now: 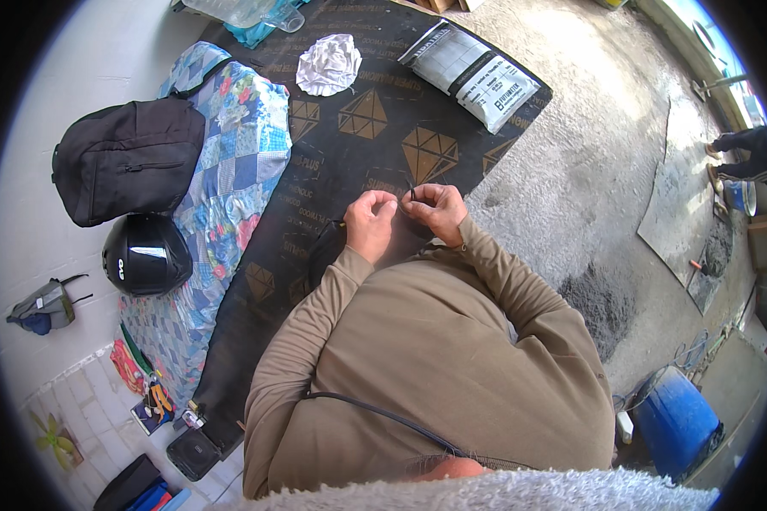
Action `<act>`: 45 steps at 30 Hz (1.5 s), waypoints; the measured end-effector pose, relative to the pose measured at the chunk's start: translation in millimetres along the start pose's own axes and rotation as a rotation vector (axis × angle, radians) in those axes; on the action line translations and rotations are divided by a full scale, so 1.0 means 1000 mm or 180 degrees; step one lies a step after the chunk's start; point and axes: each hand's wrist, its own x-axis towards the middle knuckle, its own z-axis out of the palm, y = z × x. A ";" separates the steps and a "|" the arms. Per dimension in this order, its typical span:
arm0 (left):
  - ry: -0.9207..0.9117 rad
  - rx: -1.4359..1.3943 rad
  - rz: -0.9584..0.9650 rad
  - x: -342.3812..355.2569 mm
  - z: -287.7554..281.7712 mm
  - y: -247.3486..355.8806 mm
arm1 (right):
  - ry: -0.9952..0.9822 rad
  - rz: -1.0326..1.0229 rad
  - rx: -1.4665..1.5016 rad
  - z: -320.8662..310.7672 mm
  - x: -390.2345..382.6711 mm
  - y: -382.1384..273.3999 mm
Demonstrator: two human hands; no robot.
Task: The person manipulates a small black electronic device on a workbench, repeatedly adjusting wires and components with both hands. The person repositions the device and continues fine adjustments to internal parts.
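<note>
Both of my hands are close together in front of my chest, above a black printed board. My left hand (371, 226) is closed, thumb and fingertips pressed together; what it pinches, if anything, is too small to make out. Just beside it, my right hand (437, 213) pinches a thin dark strip (412, 192), whose tip sticks up past the fingers. I cannot tell what kind of thing the strip is. Partly hidden behind my left wrist is a dark rounded object (322, 254).
The black board (315, 183) carries a crumpled white paper or cloth (328, 66) and a grey-and-white plastic package (475, 75). On the left, a floral cloth (230, 183) lies by a black backpack (132, 162) and black helmet (147, 255). A blue drum (675, 422) stands lower right.
</note>
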 end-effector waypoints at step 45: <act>-0.0167 0.0736 0.0329 0.004 -0.006 0.008 | 0.0215 -0.0522 -0.0892 -0.001 0.000 -0.013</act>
